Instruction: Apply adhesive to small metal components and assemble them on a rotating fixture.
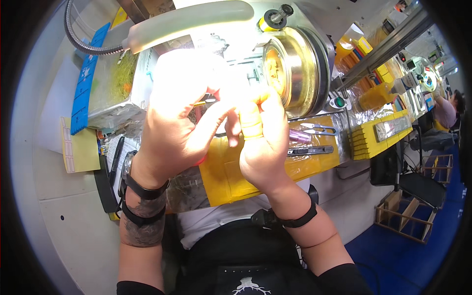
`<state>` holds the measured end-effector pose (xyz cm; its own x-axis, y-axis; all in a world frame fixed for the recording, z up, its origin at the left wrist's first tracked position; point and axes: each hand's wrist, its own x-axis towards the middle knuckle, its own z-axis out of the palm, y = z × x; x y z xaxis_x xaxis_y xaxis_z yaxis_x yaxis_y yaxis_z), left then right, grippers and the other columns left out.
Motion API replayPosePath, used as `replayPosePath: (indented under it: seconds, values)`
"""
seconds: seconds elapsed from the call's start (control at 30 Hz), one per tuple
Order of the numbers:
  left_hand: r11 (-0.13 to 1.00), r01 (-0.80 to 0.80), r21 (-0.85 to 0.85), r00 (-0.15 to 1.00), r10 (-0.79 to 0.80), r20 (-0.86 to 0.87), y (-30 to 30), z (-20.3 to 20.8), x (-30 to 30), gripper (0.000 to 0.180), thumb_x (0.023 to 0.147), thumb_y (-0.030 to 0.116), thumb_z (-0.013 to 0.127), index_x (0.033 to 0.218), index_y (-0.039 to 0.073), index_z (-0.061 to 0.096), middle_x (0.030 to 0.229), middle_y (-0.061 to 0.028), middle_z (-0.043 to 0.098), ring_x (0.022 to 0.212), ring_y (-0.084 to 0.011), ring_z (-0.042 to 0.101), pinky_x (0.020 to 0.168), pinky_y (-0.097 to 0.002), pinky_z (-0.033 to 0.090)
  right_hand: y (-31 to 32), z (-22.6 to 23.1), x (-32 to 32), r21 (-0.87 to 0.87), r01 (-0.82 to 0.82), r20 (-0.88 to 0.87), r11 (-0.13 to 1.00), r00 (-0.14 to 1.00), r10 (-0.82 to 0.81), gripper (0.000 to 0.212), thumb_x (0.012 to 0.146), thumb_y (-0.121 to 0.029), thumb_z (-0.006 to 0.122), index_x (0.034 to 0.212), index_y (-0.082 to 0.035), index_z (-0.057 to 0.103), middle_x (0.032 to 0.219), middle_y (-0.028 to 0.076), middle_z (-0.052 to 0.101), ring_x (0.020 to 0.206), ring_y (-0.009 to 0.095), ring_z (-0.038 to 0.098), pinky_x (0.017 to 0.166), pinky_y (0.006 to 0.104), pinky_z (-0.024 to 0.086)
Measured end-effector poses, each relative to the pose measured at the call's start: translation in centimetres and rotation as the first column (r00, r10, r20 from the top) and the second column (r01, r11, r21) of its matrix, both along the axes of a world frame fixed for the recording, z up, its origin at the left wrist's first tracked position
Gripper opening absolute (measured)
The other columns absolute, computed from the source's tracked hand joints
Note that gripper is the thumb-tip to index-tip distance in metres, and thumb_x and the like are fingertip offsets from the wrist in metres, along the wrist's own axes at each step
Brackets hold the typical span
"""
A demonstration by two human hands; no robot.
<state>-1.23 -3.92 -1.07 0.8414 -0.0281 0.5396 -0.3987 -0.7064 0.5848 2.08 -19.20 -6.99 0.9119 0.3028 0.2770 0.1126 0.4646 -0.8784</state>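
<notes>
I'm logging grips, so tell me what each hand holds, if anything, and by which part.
It cannot be told: glare washes out the space between the left hand and the right hand, hiding any hold.

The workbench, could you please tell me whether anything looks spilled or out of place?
Nothing clearly looks spilled or misplaced, though glare near the lamp washes out part of the left hand, hiding details.

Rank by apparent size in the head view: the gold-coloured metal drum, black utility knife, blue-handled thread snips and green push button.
1. Gold-coloured metal drum
2. Black utility knife and blue-handled thread snips: too alike to rank
3. Green push button
</notes>
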Motion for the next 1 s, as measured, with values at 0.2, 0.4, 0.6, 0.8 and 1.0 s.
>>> replayPosePath:
  seconds: [0.2,0.4,0.6,0.8,1.0]
  values:
    - [0.991,-0.076,0.109,0.991,0.063,0.119,0.2,-0.1,-0.3,0.012,0.087,0.008,0.078,0.095,0.002,0.070,0.098,-0.0152,0.068,0.087,-0.0352,0.063,0.088,-0.0420,0.050,0.8,0.2,-0.4,0.081,-0.037,-0.066,0.996,0.997,0.043,0.016,0.114,-0.024,0.054,0.108,-0.008,0.052,0.080,0.000,0.057,0.062,0.008,0.051,0.058,0.0229,0.043]
    - [0.952,-0.189,0.241,0.979,0.166,0.115,-3.0,0.6,-1.4,0.009,0.086,0.003,0.074,0.093,0.001,0.070,0.091,-0.0157,0.068,0.091,-0.0369,0.064,0.089,-0.0431,0.050,-0.9,1.1,-0.4,-0.028,0.015,-0.059,1.000,0.998,-0.016,0.012,0.110,-0.014,0.056,0.118,-0.007,0.050,0.096,0.002,0.057,0.075,0.007,0.055,0.060,0.0224,0.046]
    - [0.945,-0.083,-0.318,0.997,0.076,-0.034,-2.4,-2.5,-1.7,0.003,0.097,-0.003,0.063,0.100,-0.003,0.064,0.116,-0.0185,0.063,0.113,-0.0258,0.063,0.102,-0.0392,0.048,-9.9,6.5,-0.3,-0.399,-0.331,-0.253,0.855,0.936,0.244,0.034,0.098,-0.001,0.065,0.130,-0.008,0.056,0.102,0.003,0.058,0.089,0.009,0.060,0.071,0.0285,0.052]
    - [0.929,-0.017,-0.369,0.998,0.037,0.049,-2.9,-4.0,-0.4,0.006,0.098,-0.006,0.060,0.100,-0.002,0.063,0.111,-0.0184,0.068,0.113,-0.0282,0.068,0.102,-0.0400,0.051,-25.8,7.8,11.6,-0.406,0.857,0.569,0.317,0.508,-0.646,0.044,0.095,-0.011,0.078,0.133,-0.002,0.058,0.109,0.006,0.061,0.093,0.013,0.062,0.079,0.0287,0.053]
    - [0.994,0.014,-0.109,0.974,0.011,0.225,-2.5,-4.6,0.5,0.013,0.090,-0.010,0.067,0.100,-0.002,0.066,0.102,-0.0190,0.077,0.098,-0.0315,0.075,0.088,-0.0391,0.056,-36.0,6.7,22.7,-0.776,0.623,0.545,0.102,0.742,-0.389,0.033,0.098,-0.019,0.070,0.124,0.001,0.074,0.113,0.010,0.075,0.104,0.019,0.066,0.090,0.0313,0.050]
